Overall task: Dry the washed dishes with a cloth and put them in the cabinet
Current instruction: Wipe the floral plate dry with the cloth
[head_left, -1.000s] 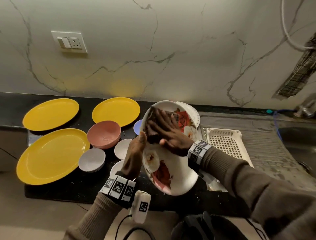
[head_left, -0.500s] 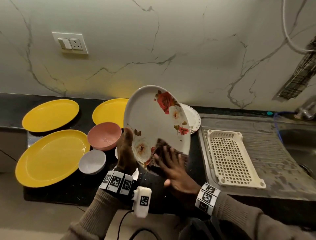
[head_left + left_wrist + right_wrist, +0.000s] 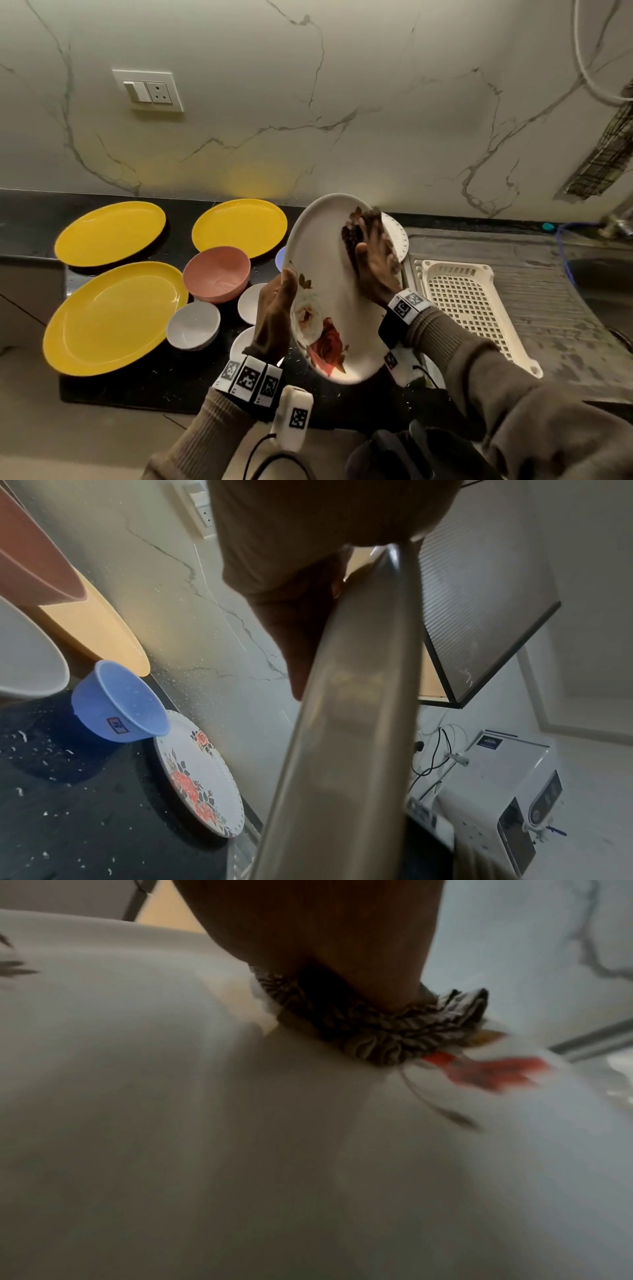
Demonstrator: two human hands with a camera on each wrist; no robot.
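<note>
A white oval plate with red roses (image 3: 322,274) is held tilted above the black counter. My left hand (image 3: 277,308) grips its left rim, thumb on the front, fingers hidden behind. My right hand (image 3: 375,260) lies flat on the plate's upper right and presses a dark checked cloth (image 3: 356,229) against it. The left wrist view shows the plate's edge (image 3: 349,723) beside my left hand (image 3: 298,631). In the right wrist view the bunched cloth (image 3: 377,1031) sits under my right hand (image 3: 325,934) on the plate (image 3: 171,1096).
Three yellow plates (image 3: 113,317) lie on the counter at left, with a pink bowl (image 3: 216,274) and small white bowls (image 3: 193,325). A blue bowl (image 3: 120,702) and a round floral plate (image 3: 198,775) sit behind. A white rack (image 3: 469,301) rests on the drainboard at right.
My right hand has swept the cloth from the plate's lower edge up to its upper right. The plate has tipped to the right and turned in my left hand.
</note>
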